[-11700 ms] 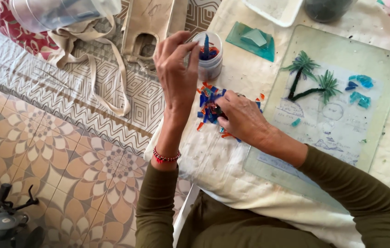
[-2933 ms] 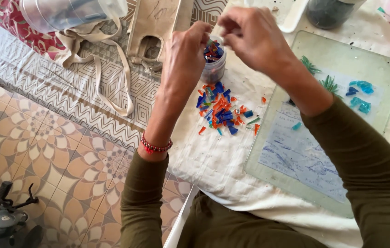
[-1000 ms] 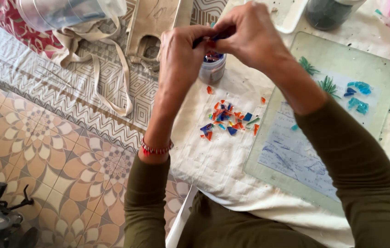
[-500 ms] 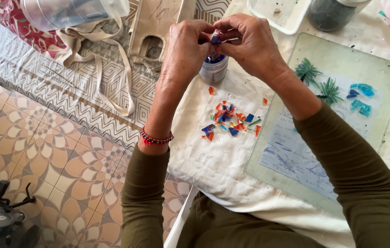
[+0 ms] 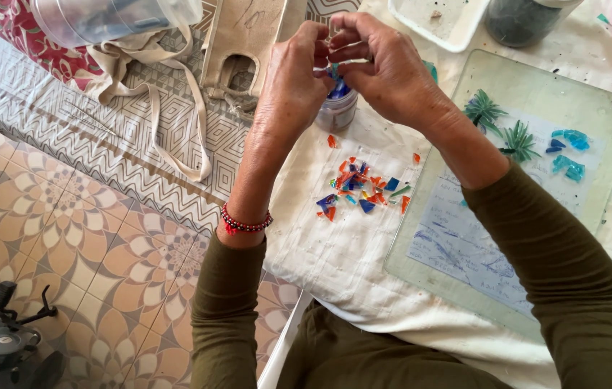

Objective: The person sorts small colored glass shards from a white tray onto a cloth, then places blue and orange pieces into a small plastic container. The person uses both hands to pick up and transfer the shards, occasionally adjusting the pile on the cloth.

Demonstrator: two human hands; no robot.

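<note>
both hands are meeting over a small clear jar (image 5: 336,108) standing on the white cloth (image 5: 335,252) that covers the counter. the left hand (image 5: 293,79) is curling round the jar's near side, fingers bent and closed toward the rim; the right hand (image 5: 381,68) is closing in from the far side, fingertips pinched together above the mouth. whether a piece is sitting between those fingertips, i cannot tell: the knuckles are hiding it. blue and red bits are showing inside the jar.

just below the wrists, toward the body, a loose heap of coloured glass chips (image 5: 362,189) is lying on the cloth: red, orange, blue, a few green. two strays are lying apart from it, closer to the jar.

handling judgement: the chips look light, rigid, sharp-edged and brittle, and slippery on the flat faces. best taken by the flat faces with fingertip pads, one at a time, not by the points. the jar looks light and easy to tip; holding it low round the wall is steadying it.

to the right of the right forearm, a glass sheet (image 5: 536,94) is carrying green palm shapes (image 5: 500,126) and turquoise pieces (image 5: 567,151) over a paper drawing.
</note>
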